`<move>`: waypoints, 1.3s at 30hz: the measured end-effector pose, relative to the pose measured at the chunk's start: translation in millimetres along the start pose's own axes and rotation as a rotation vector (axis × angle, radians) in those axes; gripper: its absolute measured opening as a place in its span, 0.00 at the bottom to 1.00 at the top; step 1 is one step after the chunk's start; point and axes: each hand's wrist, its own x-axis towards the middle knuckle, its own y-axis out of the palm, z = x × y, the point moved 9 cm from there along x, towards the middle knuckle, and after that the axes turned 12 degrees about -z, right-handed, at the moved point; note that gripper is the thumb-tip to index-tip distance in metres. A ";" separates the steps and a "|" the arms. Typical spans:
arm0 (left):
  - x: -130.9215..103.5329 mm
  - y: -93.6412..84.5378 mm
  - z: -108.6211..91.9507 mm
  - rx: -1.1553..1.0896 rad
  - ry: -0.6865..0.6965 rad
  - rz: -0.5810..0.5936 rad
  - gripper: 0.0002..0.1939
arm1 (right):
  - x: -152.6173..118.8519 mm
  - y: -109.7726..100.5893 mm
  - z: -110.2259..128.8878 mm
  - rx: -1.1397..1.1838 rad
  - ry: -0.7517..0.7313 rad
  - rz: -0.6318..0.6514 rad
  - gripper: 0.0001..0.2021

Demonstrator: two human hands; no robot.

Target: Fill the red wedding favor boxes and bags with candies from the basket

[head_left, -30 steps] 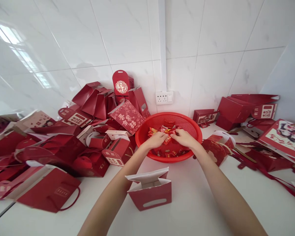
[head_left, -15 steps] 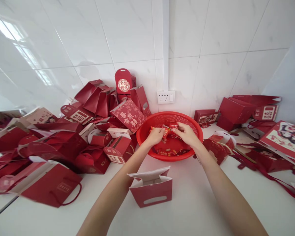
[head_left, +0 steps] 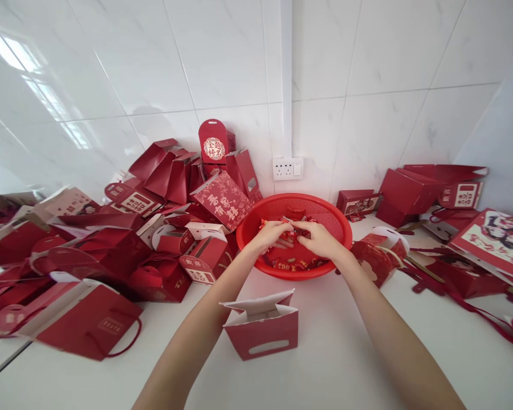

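Note:
Both hands are over a red plastic basket [head_left: 244, 238] that holds small red-wrapped candies [head_left: 285, 265]. My left hand [head_left: 274, 236] has its fingers curled round some wrapped candies, partly hidden under the palm. Close beside it, my right hand [head_left: 320, 239] pinches a small red wrapped candy between thumb and fingers; its exact shape is covered. The fingertips of the two hands nearly meet. Between my forearms, in front of the basket, stands a red paper gift bag [head_left: 263, 336] with its white-lined top gaping and an oval cutout in its side.
Red gift boxes and bags [head_left: 98, 256] are heaped on the left of the white table [head_left: 325, 353]. More red boxes [head_left: 412, 191] and a ribbon [head_left: 474, 310] lie at the right. A socket plate [head_left: 288, 168] sits on the tiled wall behind.
My left hand has shifted slightly right and turned palm-down over the candies. My right hand has come a little lower, its fingers now close to the left ones. The paper bag stays in place.

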 end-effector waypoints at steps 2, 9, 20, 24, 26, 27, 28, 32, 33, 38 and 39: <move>2.2 -0.6 -0.8 -0.024 0.019 -0.009 0.03 | 1.9 -2.7 -5.3 0.021 0.018 -0.038 0.26; 2.7 -0.8 -11.5 -0.103 0.128 0.007 0.11 | 4.0 -12.8 -21.3 0.160 0.141 -0.144 0.18; -8.2 6.1 -24.9 -0.216 0.244 0.115 0.19 | -2.0 -15.9 -16.9 0.512 0.332 -0.125 0.20; -7.6 6.0 -27.4 -0.241 0.264 0.123 0.22 | -5.3 -17.0 -18.2 0.601 0.420 -0.127 0.20; -6.8 5.4 -27.0 -0.241 0.251 0.122 0.20 | -5.6 -19.1 -19.3 0.640 0.447 -0.158 0.19; -6.2 5.2 -26.1 -0.236 0.237 0.119 0.19 | -5.4 -21.2 -20.7 0.660 0.458 -0.188 0.18; -5.5 5.1 -24.8 -0.228 0.220 0.116 0.17 | -4.9 -24.1 -22.7 0.680 0.467 -0.228 0.17; -2.6 4.1 -19.1 -0.192 0.156 0.089 0.10 | -3.2 -36.7 -34.9 0.760 0.512 -0.401 0.12; -1.8 3.4 -18.1 -0.184 0.149 0.076 0.08 | -3.0 -38.4 -37.8 0.777 0.527 -0.427 0.12; 0.1 -1.3 -17.1 -0.134 0.183 0.025 0.05 | -3.0 -42.2 -46.0 0.849 0.578 -0.500 0.09; 0.0 -1.7 -17.8 -0.122 0.203 0.024 0.06 | -3.2 -42.5 -46.5 0.858 0.581 -0.507 0.09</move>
